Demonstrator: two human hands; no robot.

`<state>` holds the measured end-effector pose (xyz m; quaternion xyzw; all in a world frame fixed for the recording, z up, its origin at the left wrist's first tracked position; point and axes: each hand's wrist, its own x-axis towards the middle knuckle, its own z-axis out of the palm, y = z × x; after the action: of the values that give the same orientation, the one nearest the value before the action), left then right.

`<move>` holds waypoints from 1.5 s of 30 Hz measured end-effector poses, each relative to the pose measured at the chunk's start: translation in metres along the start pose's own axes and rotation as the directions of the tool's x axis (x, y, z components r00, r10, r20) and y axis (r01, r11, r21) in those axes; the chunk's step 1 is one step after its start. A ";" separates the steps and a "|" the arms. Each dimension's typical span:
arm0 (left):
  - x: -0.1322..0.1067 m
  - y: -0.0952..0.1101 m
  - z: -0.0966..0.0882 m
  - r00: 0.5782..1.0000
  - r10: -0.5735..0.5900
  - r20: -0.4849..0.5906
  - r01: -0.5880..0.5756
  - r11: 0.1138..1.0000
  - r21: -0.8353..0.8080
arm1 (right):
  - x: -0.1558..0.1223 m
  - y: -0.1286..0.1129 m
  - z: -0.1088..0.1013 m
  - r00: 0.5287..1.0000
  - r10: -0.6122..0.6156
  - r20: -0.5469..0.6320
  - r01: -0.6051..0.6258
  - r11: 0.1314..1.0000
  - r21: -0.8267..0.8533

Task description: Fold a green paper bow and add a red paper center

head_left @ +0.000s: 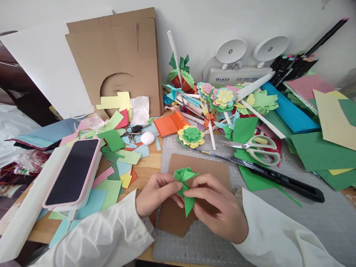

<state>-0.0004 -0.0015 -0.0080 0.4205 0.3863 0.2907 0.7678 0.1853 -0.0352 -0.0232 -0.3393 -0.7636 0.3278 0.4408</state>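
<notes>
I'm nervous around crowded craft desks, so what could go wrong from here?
The folded green paper, pinched by the left hand and right hand, might tear if pulled too hard. The scissors and black cutter lie loose beyond the right hand, so a careless reach could nick it. The white egg-shaped object might roll if bumped.

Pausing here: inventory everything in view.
table: one, tan, front
mat: one, grey, on table
card: one, brown, on mat
folded paper: one, green, centre
scissors: one, white-handled, right
cutter: one, black, right
phone: one, pink-edged, left
keys: several, dark, centre
ball: one, white, by keys
panels: several, brown, back
flowers: several, multicoloured, back
rods: several, white, back
lamps: two, white, back
markers: many, black, back right
roll: one, blue, right
papers: many, multicoloured, both sides
hands: two, white-sleeved, holding folded paper
</notes>
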 end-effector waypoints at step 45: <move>-0.004 -0.001 0.001 0.987 0.009 0.161 -0.052 0.962 0.268 | 0.003 -0.003 -0.002 0.837 0.364 0.409 -0.500 0.812 0.300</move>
<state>-0.0012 -0.0058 -0.0070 0.5492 0.3539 0.2125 0.7266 0.1855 -0.0340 -0.0192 -0.3496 -0.6455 0.6200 0.2770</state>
